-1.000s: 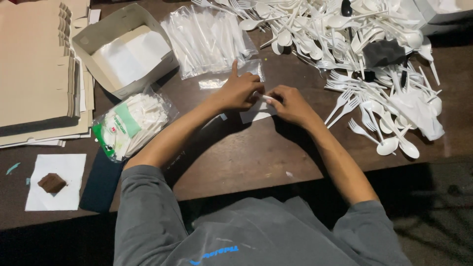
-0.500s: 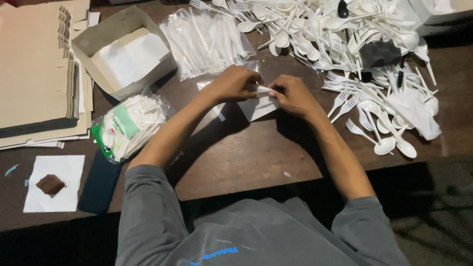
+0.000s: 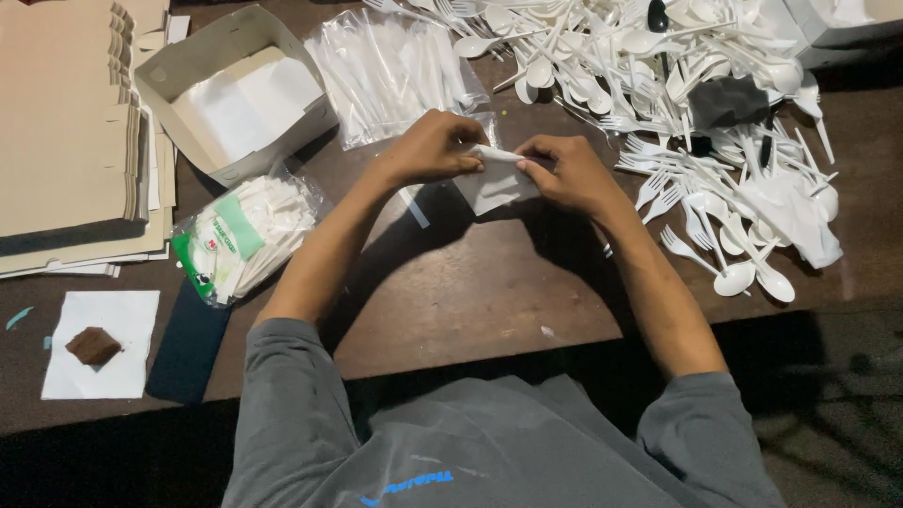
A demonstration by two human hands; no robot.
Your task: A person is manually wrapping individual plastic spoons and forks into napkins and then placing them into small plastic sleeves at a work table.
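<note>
Small white rolled item [image 3: 497, 155], perhaps a wrapped utensil, pinched between left hand [image 3: 431, 148] and right hand [image 3: 564, 172], fingers clenched on it, clear sleeve [image 3: 494, 185] beneath, loose white plastic cutlery [image 3: 696, 85] heaped far right on wooden surface [image 3: 470, 282].

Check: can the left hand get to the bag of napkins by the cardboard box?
Probably yes. The left hand is busy pinching a white napkin with the right hand, but only bare table lies between it and the bag of napkins.
</note>
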